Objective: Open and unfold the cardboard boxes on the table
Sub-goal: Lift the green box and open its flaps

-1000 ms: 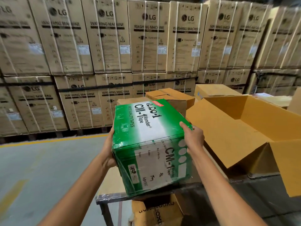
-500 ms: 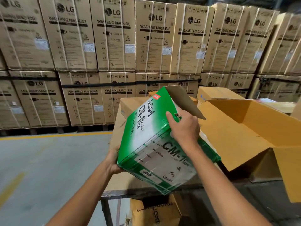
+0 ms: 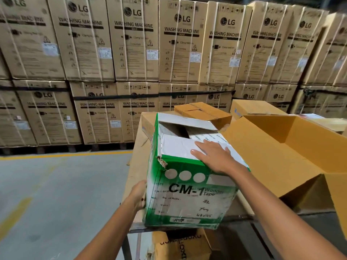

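Note:
A green and white "CM-1 Wonder Tape" box (image 3: 189,196) stands upright at the table's (image 3: 135,166) front edge. Its top flaps are partly open and show a dark gap inside. My right hand (image 3: 214,156) lies flat on the near white top flap with straight fingers. My left hand (image 3: 139,196) rests against the box's lower left side; its fingers are mostly hidden behind the box. A large brown cardboard box (image 3: 281,147) with open flaps lies to the right.
Smaller brown boxes (image 3: 202,113) sit behind the green box. Another brown box (image 3: 178,244) stands under the table. Stacked washing machine cartons (image 3: 131,44) form a wall behind. Grey floor with a yellow line (image 3: 65,154) spreads to the left.
The green box was turned from lying tilted to upright with its opened top facing up. My right hand moved from the flap's edge onto the top flap.

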`<act>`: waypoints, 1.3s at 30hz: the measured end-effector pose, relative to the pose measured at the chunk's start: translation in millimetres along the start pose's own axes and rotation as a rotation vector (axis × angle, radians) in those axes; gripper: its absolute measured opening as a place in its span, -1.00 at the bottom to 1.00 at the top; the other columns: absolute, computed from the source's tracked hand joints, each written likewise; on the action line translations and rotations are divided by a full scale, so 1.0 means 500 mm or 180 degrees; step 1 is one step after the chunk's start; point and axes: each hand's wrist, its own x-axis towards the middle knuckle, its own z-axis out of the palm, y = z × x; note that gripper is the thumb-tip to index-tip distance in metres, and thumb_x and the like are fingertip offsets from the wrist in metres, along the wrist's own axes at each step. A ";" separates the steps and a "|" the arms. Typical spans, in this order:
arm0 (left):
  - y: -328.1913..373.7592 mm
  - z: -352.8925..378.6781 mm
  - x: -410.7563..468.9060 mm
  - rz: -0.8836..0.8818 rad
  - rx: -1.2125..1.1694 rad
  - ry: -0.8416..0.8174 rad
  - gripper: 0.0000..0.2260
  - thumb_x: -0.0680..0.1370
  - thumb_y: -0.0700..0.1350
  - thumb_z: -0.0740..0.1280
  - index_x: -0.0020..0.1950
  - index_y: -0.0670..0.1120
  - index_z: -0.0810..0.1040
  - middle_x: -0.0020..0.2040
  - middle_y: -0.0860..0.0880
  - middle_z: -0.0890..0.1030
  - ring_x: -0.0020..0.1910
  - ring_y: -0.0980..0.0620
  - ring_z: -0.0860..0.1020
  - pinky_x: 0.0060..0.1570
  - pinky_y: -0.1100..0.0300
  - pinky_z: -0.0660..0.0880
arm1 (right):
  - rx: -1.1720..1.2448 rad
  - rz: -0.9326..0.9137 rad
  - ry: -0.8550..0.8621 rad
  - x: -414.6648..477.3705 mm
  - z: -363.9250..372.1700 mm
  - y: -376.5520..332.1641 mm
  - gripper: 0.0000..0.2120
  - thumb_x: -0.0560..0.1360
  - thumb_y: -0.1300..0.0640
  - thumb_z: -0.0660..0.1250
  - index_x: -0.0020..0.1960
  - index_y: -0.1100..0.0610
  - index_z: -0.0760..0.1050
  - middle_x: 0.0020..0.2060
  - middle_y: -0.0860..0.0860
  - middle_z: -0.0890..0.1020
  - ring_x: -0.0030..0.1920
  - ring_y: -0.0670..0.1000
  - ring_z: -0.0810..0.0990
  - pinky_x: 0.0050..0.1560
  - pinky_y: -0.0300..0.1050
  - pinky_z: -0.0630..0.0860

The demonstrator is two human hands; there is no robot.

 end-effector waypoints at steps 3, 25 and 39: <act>0.087 -0.003 -0.003 0.0488 -0.0063 -0.0043 -0.67 0.62 0.12 0.19 0.11 -0.08 0.60 0.15 -0.19 0.63 0.07 -0.16 0.57 0.13 -0.02 0.51 | -0.0224 -0.0054 -0.0028 0.006 0.028 -0.032 -0.28 0.54 -0.47 -0.11 0.61 -0.20 0.04 0.63 -0.03 0.02 0.61 0.06 -0.04 0.51 0.38 -0.14; 0.281 0.071 -0.081 0.4231 0.3937 0.1050 -0.49 0.60 0.22 0.16 0.44 -0.04 0.39 0.11 -0.08 0.44 0.04 0.01 0.32 0.05 0.05 0.33 | -0.0175 -0.0161 0.0862 -0.008 -0.038 -0.066 -0.29 0.59 -0.20 0.23 0.62 -0.09 -0.01 0.63 0.03 -0.07 0.62 0.07 -0.17 0.54 0.29 -0.14; 0.329 0.112 -0.330 0.3987 0.4772 0.1473 -0.64 0.45 0.19 0.44 -0.01 0.00 0.38 0.01 0.00 0.58 -0.02 -0.04 0.54 0.02 0.03 0.35 | -0.0861 -0.0565 0.1837 -0.160 -0.149 -0.063 -0.67 0.49 0.10 0.41 0.22 0.00 0.45 0.10 0.00 0.56 0.17 0.09 0.49 0.12 0.05 0.37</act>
